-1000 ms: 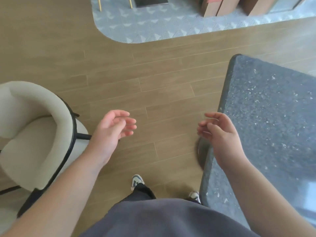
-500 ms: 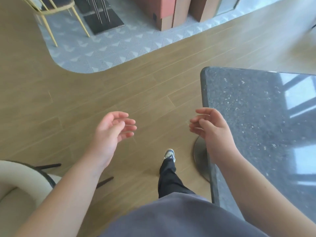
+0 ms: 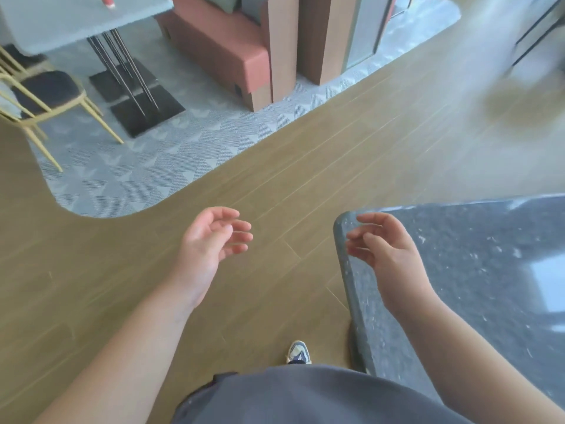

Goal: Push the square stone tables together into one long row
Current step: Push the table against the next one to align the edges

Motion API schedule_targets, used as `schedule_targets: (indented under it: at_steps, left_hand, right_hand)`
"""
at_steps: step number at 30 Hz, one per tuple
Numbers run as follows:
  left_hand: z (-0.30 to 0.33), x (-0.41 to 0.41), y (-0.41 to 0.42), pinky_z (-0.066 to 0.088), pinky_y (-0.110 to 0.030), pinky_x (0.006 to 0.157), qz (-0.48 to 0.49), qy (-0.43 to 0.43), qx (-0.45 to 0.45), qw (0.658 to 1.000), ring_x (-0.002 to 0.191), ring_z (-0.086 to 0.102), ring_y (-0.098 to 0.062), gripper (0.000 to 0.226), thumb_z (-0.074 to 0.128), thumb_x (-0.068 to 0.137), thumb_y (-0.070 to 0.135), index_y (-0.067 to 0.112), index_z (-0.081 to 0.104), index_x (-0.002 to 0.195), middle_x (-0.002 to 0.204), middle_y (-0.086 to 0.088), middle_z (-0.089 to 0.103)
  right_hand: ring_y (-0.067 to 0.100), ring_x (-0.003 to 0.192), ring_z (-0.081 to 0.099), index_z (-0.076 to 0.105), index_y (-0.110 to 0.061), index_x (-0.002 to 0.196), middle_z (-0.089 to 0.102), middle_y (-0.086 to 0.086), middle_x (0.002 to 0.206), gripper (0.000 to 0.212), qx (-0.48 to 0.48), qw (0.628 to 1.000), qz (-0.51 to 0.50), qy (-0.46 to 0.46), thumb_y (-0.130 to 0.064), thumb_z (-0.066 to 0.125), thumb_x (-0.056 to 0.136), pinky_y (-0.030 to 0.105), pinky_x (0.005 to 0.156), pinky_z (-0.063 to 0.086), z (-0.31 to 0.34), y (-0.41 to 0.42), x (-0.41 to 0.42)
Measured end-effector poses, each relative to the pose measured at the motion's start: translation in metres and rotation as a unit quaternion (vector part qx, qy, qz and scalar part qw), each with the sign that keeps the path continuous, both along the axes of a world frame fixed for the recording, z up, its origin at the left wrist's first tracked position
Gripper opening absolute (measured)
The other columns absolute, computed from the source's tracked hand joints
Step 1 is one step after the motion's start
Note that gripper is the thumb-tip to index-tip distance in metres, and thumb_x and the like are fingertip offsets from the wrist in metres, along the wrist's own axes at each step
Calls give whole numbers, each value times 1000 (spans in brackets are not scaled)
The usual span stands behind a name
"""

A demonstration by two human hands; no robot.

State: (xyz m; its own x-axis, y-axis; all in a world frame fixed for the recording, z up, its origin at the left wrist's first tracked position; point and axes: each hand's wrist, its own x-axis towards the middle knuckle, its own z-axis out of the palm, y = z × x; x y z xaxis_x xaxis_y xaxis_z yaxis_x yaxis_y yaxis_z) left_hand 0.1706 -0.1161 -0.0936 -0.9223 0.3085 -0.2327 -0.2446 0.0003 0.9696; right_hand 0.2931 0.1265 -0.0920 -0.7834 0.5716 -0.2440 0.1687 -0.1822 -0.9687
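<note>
Stone table (image 3: 477, 270), dark and speckled, fills the lower right of the frame, its rounded corner pointing toward the centre, and we can see only this one from where we stand. Our right hand (image 3: 388, 255) hangs above that corner, fingers loosely curled, grasping nothing; whether it touches the top we cannot tell. Our left hand (image 3: 211, 243) floats over the wooden floor (image 3: 305, 179) at centre, relaxed too, holding nothing. Low in the frame we spot a shoe (image 3: 298, 351) just beside the table's edge, above our grey shirt (image 3: 305, 396). Moving outward, a patterned grey carpet (image 3: 146, 166) curves across the upper left, carrying a gold-framed chair (image 3: 46, 96), a grey table on thin metal rods (image 3: 79, 19) and a red-brown bench (image 3: 220, 47) at top centre.
</note>
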Motion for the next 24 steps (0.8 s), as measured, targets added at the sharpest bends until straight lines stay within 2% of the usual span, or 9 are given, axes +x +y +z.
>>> schedule_targets:
  at_steps: [5,8,10,14,18,21,24]
  left_hand:
    - [-10,-87,30,59,-40,80,-27,-8,22,999,89,73,-25,25,40,102,-4,8,61,110,95,-6,76]
    - [-16,-152,44,60,-39,81,-49,-9,36,998,91,73,-26,23,48,93,9,8,61,112,97,-7,76]
    - [-21,-203,53,60,-39,81,-62,-15,48,997,92,73,-27,26,49,89,13,9,62,111,97,-8,75]
    - [-24,-310,79,61,-37,81,-108,1,29,994,92,73,-25,21,46,99,4,9,62,112,96,-6,76]
    - [-13,-399,115,62,-42,85,-175,12,-9,984,91,74,-23,26,40,103,-2,8,61,113,95,-5,77]
    - [-4,-443,159,60,-44,86,-234,15,-12,972,92,73,-24,23,42,102,1,9,61,112,95,-5,76]
    - [1,-466,217,61,-41,84,-289,8,7,957,91,73,-24,24,46,92,12,10,61,111,95,-5,76]
  right_hand:
    - [15,73,68,61,-7,111,70,0,79,33,13,1000,-7,-20,11,37,98,28,76,59,0,26,-76]
    - [18,76,68,62,-7,112,69,4,83,33,11,999,-29,-26,10,37,98,34,81,59,-6,37,-131]
    - [18,76,68,63,-8,110,70,3,82,34,10,998,-52,-25,11,37,98,33,79,59,-12,42,-171]
    - [18,77,69,63,-11,110,71,1,81,36,14,995,-97,-22,10,37,97,32,78,58,-16,52,-261]
    - [19,79,70,64,-12,111,70,4,86,35,2,991,-137,2,7,38,96,31,78,58,-4,64,-337]
    - [19,80,70,63,-13,111,71,1,85,34,12,985,-173,7,5,40,95,32,78,60,3,80,-367]
    - [19,79,70,62,-12,110,71,0,83,33,21,972,-232,2,7,39,96,34,80,61,4,108,-374]
